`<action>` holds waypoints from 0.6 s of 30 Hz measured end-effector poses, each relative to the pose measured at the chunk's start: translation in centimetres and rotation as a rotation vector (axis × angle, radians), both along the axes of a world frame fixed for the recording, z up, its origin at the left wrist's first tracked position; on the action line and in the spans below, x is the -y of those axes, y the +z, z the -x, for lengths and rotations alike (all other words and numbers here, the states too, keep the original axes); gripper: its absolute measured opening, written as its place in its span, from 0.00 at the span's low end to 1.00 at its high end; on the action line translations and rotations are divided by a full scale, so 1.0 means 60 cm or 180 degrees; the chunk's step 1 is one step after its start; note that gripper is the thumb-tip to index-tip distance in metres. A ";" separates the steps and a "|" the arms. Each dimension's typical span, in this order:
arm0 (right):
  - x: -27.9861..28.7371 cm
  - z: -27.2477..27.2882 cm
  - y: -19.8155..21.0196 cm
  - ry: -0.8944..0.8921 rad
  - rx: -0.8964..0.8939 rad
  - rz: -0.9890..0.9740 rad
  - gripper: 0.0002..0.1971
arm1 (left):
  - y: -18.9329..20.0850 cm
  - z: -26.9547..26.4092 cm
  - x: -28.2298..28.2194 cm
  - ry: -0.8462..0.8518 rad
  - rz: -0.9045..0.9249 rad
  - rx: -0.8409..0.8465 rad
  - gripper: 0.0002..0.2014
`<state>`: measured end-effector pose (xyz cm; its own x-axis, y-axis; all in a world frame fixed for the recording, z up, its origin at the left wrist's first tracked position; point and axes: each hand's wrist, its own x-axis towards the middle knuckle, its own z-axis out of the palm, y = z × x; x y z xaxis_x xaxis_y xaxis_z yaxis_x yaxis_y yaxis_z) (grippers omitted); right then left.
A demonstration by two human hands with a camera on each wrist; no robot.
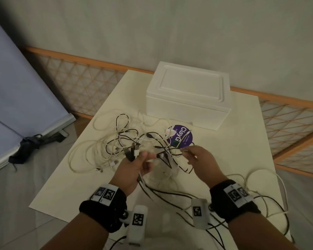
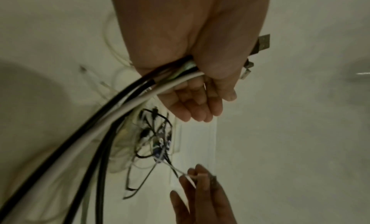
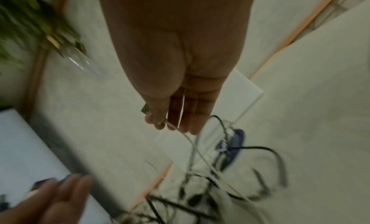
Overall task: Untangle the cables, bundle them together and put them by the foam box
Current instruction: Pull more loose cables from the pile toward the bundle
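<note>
Black & white cables (image 1: 126, 141) tangled, both hands gripping ends.

Tangle of thin black and white USB cables (image 1: 126, 141) sprawls loose across the cream table, several plug ends gathered upright in one bunch, strands trailing off the near edge, with the closed white rectangular foam box (image 1: 188, 95) upright just behind it, near the far edge.
</note>
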<state>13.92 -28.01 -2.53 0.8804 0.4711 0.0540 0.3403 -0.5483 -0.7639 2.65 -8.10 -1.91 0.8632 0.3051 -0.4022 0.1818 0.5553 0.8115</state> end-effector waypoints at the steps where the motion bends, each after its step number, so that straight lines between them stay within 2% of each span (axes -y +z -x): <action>1: -0.004 0.002 0.022 0.0030 -0.0135 -0.0092 0.06 | 0.009 -0.009 0.008 -0.0073 -0.0054 0.0128 0.17; 3: -0.016 0.014 0.060 0.0219 -0.0132 -0.0225 0.05 | 0.027 -0.028 0.026 -0.0298 -0.0311 0.0309 0.14; 7: -0.041 0.037 0.096 0.0273 0.0016 -0.0808 0.05 | 0.042 -0.049 0.050 -0.1182 -0.1436 0.0470 0.14; 9: -0.047 0.036 0.096 0.0105 0.0229 -0.0882 0.04 | 0.045 -0.050 0.059 -0.1317 -0.1328 0.0478 0.11; 11: -0.048 0.035 0.086 -0.0045 0.0232 -0.0814 0.07 | 0.052 -0.047 0.067 -0.1140 -0.0976 0.0531 0.11; 12: -0.049 0.038 0.082 0.0019 -0.0130 -0.0852 0.12 | 0.054 -0.046 0.069 -0.1004 -0.0875 0.0552 0.12; 14: -0.052 0.049 0.074 0.0449 -0.1198 -0.1164 0.20 | 0.061 -0.046 0.073 -0.0674 -0.0626 0.0507 0.12; 16: -0.048 0.055 0.070 0.0757 -0.1853 -0.1402 0.17 | 0.071 -0.048 0.069 -0.0351 -0.0379 0.0486 0.16; 18: -0.035 0.051 0.064 0.0916 -0.2061 -0.1358 0.10 | 0.082 -0.048 0.056 -0.0185 -0.0272 0.0535 0.20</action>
<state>10.89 -25.89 1.28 0.6468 0.7368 -0.1971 -0.1558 -0.1253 -0.9798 5.52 -11.48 3.00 0.9332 0.2796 -0.2258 0.0696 0.4757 0.8768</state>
